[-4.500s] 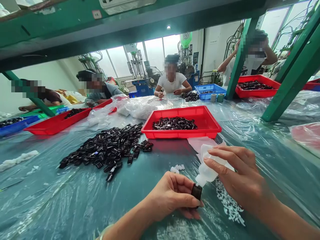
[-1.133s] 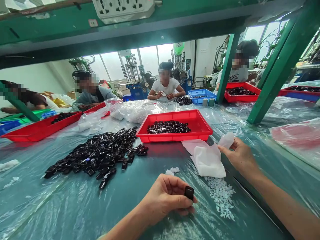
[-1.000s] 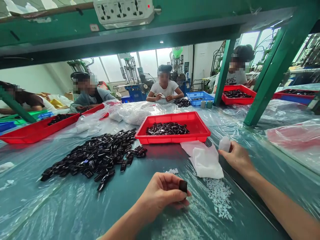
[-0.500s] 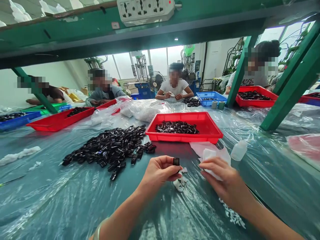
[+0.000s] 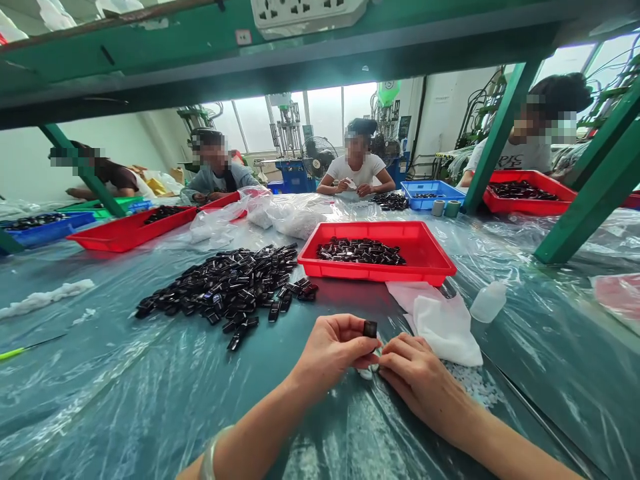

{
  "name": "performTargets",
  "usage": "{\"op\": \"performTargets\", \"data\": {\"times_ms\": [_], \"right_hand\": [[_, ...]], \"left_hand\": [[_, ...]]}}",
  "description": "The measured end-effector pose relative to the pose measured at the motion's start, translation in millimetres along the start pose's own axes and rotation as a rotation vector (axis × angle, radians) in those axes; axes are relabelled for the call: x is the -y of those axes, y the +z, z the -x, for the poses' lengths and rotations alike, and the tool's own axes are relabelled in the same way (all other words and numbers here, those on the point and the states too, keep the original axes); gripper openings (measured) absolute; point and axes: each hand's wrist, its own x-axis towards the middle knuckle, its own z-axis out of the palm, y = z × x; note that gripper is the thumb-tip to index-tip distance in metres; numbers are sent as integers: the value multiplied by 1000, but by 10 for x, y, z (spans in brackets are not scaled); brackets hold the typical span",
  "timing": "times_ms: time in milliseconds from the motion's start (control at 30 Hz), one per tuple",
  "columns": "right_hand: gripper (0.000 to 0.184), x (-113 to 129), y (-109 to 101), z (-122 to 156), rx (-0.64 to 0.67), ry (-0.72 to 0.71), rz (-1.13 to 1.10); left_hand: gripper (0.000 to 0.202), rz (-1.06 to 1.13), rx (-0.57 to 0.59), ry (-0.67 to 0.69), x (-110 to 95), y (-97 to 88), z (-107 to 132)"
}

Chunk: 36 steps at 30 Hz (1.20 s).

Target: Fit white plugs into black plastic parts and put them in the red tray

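Observation:
Between the thumb and fingers of my left hand (image 5: 333, 350) is a small black plastic piece (image 5: 370, 329), held upright. My right hand (image 5: 423, 377) is just beside it, with bent fingers pressed together at the left fingertips. Whatever those right fingers may pinch is hidden. White scraps (image 5: 366, 374) lie on the plastic-covered table below, partly covered by both hands. To the right rests a folded white cloth (image 5: 445, 331) on a thin pale sheet (image 5: 400, 293). A heap of similar black pieces (image 5: 220, 283) spreads to the left.
Beyond my hands stands a red tray (image 5: 430, 257) partly filled with black pieces. A small white bottle (image 5: 489, 302) is right of the cloth. At far left lies a green-handled pointed tool (image 5: 15, 353). Green posts (image 5: 500, 143) hold up a shelf overhead. Several people sit across the table.
My right hand has left the white cloth and moved left to meet my left hand. The left hand still holds the black piece. The view has shifted slightly.

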Motion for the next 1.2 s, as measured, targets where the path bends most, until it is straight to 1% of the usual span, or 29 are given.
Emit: {"op": "performTargets", "data": {"times_ms": [133, 300, 500, 567, 633, 767, 800, 867, 967, 1200], "right_hand": [[25, 3, 19, 3, -13, -3, 61], [28, -2, -33, 80, -17, -8, 137], [31, -82, -44, 128, -20, 27, 128], [32, -111, -80, 119, -23, 38, 102], [28, -125, -162, 104, -49, 75, 17], [14, -97, -380, 67, -187, 277, -387], [13, -82, -422, 60, -202, 308, -482], [12, -51, -477, 51, -187, 314, -598], [12, -9, -501, 49, -152, 283, -667], [14, 18, -502, 73, -135, 233, -664]], "left_hand": [[34, 21, 27, -23, 25, 31, 6], [32, -7, 57, -49, 67, 39, 6], [34, 30, 64, -92, 107, 74, 1], [33, 34, 81, -104, 129, 93, 4], [32, 38, 118, -110, 160, 113, 11], [31, 62, 225, -138, 214, 158, 39], [30, 69, 246, -149, 220, 169, 46], [30, 81, 275, -166, 226, 185, 57], [29, 88, 293, -177, 234, 188, 58], [29, 72, 302, -171, 276, 162, 40]]}}
